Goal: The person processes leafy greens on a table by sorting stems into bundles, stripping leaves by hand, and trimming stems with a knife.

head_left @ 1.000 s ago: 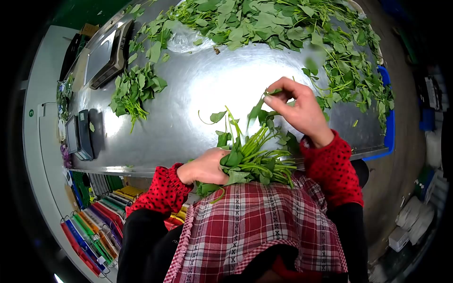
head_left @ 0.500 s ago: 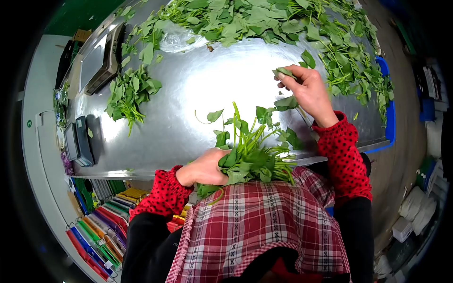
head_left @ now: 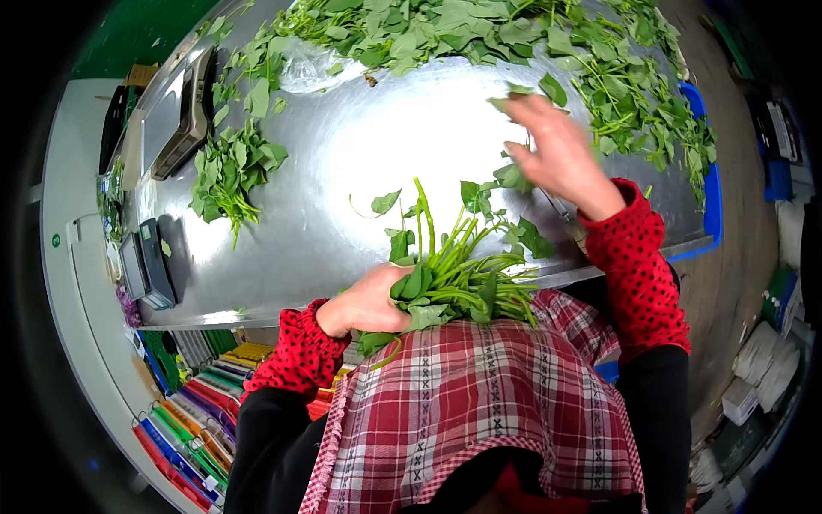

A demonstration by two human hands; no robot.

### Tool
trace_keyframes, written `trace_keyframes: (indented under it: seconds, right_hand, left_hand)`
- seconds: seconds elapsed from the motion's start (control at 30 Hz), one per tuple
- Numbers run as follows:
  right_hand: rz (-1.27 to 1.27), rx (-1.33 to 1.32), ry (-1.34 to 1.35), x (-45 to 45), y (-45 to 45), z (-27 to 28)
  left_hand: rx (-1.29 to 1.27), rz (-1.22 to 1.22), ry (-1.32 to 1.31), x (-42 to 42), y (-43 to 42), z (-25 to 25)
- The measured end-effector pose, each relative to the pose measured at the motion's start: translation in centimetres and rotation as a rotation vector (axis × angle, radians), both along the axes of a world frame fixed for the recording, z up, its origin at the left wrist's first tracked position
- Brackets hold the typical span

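Note:
A bunch of leafy green stems (head_left: 467, 278) rests against the checked apron (head_left: 479, 385) at the table's near edge. Wrapped round its leafy left end is my left hand (head_left: 372, 301), with cut stem ends pointing right. My right hand (head_left: 556, 150) is raised over the metal table (head_left: 334, 206), blurred by motion, its fingers apart. Loose leaves (head_left: 517, 88) show just beyond its fingertips, and another leaf (head_left: 514, 178) lies below it. Partly hidden under the right wrist is a thin metal tool (head_left: 565, 214).
A large pile of greens (head_left: 428, 30) spans the far side and right of the table. At left are a smaller bunch (head_left: 231, 176), a scale (head_left: 175, 116) and a dark device (head_left: 152, 265). A plastic bag (head_left: 312, 67) lies by the pile. A blue crate (head_left: 712, 201) stands right.
My right hand has moved from over the bunch up and to the right, and its fingers have let go of a leaf. My left hand keeps its hold. The view has shifted slightly.

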State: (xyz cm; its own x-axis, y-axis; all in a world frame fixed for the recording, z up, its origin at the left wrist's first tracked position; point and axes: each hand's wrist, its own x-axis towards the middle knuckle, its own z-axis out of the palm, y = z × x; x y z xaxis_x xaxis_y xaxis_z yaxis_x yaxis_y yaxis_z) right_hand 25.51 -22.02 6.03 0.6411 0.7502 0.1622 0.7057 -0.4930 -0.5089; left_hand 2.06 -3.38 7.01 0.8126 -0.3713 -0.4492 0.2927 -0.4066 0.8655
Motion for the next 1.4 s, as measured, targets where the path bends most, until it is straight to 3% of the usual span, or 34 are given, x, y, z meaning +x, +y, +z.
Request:
trace_keyframes:
  seconds: [0.03,0.1,0.13,0.2,0.3,0.33,0.43,0.5,0.53,0.57,0.63,0.7,0.77,0.83,0.9,0.93,0.97,1.03,1.1,1.17,1.23,1.27,1.37,1.4]
  right_hand:
    - [0.166,0.133,0.161,-0.7,0.3,-0.3]
    - [0.340,0.157,0.799,-2.0,1.3,-0.1]
    - [0.556,0.183,0.983,-2.3,2.1,-0.8]
    - [0.910,0.235,1.334,-3.0,3.7,-4.4]
    - [0.989,0.330,1.613,-4.0,4.0,-3.8]
    - [0.990,0.336,1.611,-4.0,4.1,-3.9]
    - [0.997,0.403,1.522,-4.3,3.4,-4.0]
    - [0.721,0.260,1.332,-4.5,2.7,-3.1]
    - [0.560,0.380,1.284,-5.0,2.5,-3.0]
    - [0.555,0.383,1.285,-5.0,2.4,-3.2]
    - [0.297,0.496,0.650,-5.4,1.9,-3.8]
    - [0.252,0.441,0.064,-3.7,0.8,-4.6]
    - [-0.169,0.571,0.424,-3.0,0.2,-5.6]
    - [-0.414,0.664,0.402,-0.1,-1.2,-7.5]
    - [-0.427,0.520,0.639,-1.3,-2.0,-7.6]
    - [-0.369,0.429,0.579,-2.5,-2.2,-7.2]
    - [-0.311,0.509,0.319,-3.2,-1.9,-8.8]
    - [-0.307,0.313,0.508,-3.8,-1.8,-7.8]
    - [0.017,0.272,0.951,-4.8,-1.5,-8.9]
    - [0.269,0.435,1.077,-7.3,-0.7,-10.5]
    - [0.307,0.568,1.527,-8.5,-0.4,-8.9]
    - [0.316,0.562,1.704,-8.6,-0.2,-8.4]
    - [0.527,0.714,1.677,-10.0,-0.2,-7.6]
    - [0.550,0.587,1.427,-9.8,0.4,-8.1]
  left_hand:
    - [-0.002,-0.018,0.003,0.1,-0.1,0.1]
    - [-0.118,0.027,-0.011,0.6,-0.3,0.3]
    - [-0.118,0.011,-0.001,0.7,-0.3,0.3]
    - [-0.115,0.001,0.205,1.0,-0.2,0.5]
    - [-0.116,-0.032,0.138,1.0,0.2,0.3]
    - [-0.131,0.026,0.243,0.9,0.4,0.4]
    - [-0.279,0.224,0.181,0.0,-0.1,-0.7]
    - [-0.282,0.245,0.138,0.0,-0.1,-0.4]
    - [-0.284,0.282,0.091,-0.1,-0.2,-0.2]
    - [-0.285,0.277,0.093,-0.2,-0.2,-0.1]
    - [-0.240,0.336,0.076,-0.7,-0.1,0.0]
    - [-0.158,0.228,0.097,-1.3,1.3,-0.7]
    - [-0.191,0.151,0.278,-1.8,1.8,-1.2]
    - [-0.198,0.263,0.223,-2.6,1.2,-1.3]
    - [-0.223,0.351,0.243,-2.6,1.2,-1.4]
    - [-0.208,0.382,0.254,-2.7,1.2,-1.4]
    - [-0.203,0.377,0.253,-2.7,1.4,-1.8]
    - [-0.141,0.226,0.142,-2.4,1.6,-2.1]
    - [-0.168,0.255,0.049,-2.3,0.9,-1.7]
    - [-0.141,0.339,0.030,-2.3,0.5,-1.3]
    - [-0.134,0.454,0.073,-2.5,0.0,-0.9]
    - [-0.099,0.398,0.082,-3.0,0.4,-1.2]
    - [-0.182,0.437,0.007,-3.2,0.0,-0.9]
    - [-0.161,0.401,0.036,-3.6,0.4,-1.1]
